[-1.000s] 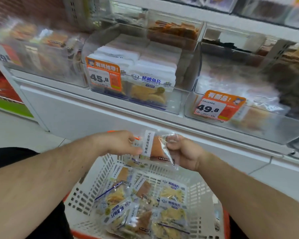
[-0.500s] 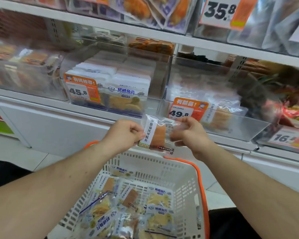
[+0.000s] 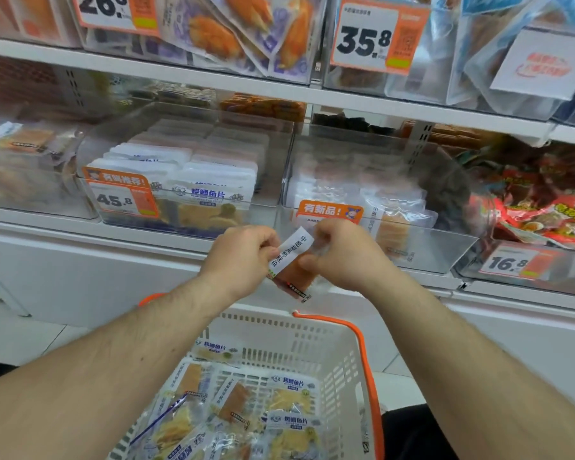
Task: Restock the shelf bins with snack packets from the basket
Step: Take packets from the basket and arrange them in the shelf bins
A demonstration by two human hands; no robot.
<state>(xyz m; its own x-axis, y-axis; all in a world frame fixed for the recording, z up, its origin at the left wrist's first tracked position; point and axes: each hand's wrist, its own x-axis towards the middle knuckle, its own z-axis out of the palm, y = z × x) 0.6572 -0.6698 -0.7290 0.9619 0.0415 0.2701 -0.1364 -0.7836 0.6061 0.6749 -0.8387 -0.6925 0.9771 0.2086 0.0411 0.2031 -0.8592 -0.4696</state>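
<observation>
Both hands hold one clear snack packet (image 3: 291, 260) with an orange fish slice and a white label strip. My left hand (image 3: 241, 257) pinches its left edge and my right hand (image 3: 341, 252) grips its right side. The packet hangs in front of the clear shelf bin (image 3: 445, 250) with the orange new-product tag, which holds similar packets (image 3: 390, 224). Below, the white basket (image 3: 332, 346) with orange handles holds several more packets (image 3: 243, 413), some orange, some yellow with blue labels.
Left of that bin stands a bin (image 3: 263, 214) tagged 45.8, filled with blue-labelled packets. A bin tagged 16.8 (image 3: 508, 263) with red packets sits at the right. The upper shelf (image 3: 213, 81) carries more bins. A white base panel (image 3: 80, 280) runs under the bins.
Both hands have lifted the packet from just over the basket up to the front of the new-product bin. The view has tilted upward and shows the upper shelf.
</observation>
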